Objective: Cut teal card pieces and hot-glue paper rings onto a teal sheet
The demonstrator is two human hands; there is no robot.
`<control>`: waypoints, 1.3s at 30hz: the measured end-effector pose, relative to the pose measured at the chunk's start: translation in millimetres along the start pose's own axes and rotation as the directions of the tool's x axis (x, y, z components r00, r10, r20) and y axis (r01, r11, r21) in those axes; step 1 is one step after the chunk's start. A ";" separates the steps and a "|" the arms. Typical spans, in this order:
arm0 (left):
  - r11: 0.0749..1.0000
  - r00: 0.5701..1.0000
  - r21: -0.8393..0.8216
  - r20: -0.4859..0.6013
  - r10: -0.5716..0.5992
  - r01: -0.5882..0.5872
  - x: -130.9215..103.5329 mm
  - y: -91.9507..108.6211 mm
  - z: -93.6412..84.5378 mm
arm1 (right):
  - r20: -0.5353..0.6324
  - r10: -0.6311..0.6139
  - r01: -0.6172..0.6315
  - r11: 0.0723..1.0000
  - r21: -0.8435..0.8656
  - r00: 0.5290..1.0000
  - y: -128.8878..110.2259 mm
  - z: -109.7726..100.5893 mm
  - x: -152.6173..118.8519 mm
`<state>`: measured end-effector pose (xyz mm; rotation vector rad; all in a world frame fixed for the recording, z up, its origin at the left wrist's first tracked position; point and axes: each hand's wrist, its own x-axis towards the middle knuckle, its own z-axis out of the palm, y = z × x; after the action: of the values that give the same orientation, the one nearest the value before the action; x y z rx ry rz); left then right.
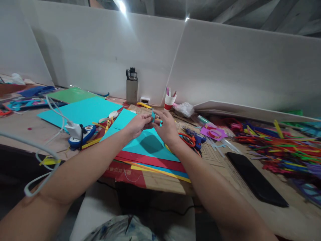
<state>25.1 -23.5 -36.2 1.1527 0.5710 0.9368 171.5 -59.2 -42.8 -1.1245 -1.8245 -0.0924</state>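
A small piece of turquoise paper [153, 115] is pinched between my two hands, above the middle of the work area. My left hand [138, 125] comes in from the left with its fingers closed on the piece. On the other side my right hand [165, 127] grips it between thumb and fingers. Directly below lies a turquoise sheet [132, 146], with a dark shadow on it. Red, blue and yellow sheets show under its near edge. The fingertips partly cover the small piece, so its full shape is hidden.
A bottle [132, 86] and a paper cup of pens [170, 100] stand by the white board. Right of my hands lie a blue glue gun [198, 139], a black phone [257, 179] and many pipe cleaners [283, 144]. A power strip [82, 137] with a white cable sits left.
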 end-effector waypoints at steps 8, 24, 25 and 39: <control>0.997 0.997 0.054 0.067 0.048 -0.052 -2.3 2.1 1.6 | 0.011 0.032 -0.032 0.999 0.013 0.999 -2.1 -1.0 1.2; 0.993 0.996 0.099 0.073 0.057 -0.064 -3.1 1.8 2.4 | 0.011 0.042 -0.042 0.999 0.025 0.999 -1.5 -1.5 0.1; 0.993 0.996 0.099 0.070 0.054 -0.061 -3.1 1.6 2.5 | 0.009 0.045 -0.045 0.999 0.026 0.999 -1.7 -1.6 0.2; 0.903 0.976 0.373 0.127 0.177 -0.213 -5.8 1.4 2.6 | 0.051 0.380 -0.357 0.805 0.473 0.924 -0.7 -5.0 7.0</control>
<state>23.7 -29.6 -34.5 1.6243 0.5891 0.9616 173.6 -57.5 -34.5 -1.0815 -1.4388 0.5318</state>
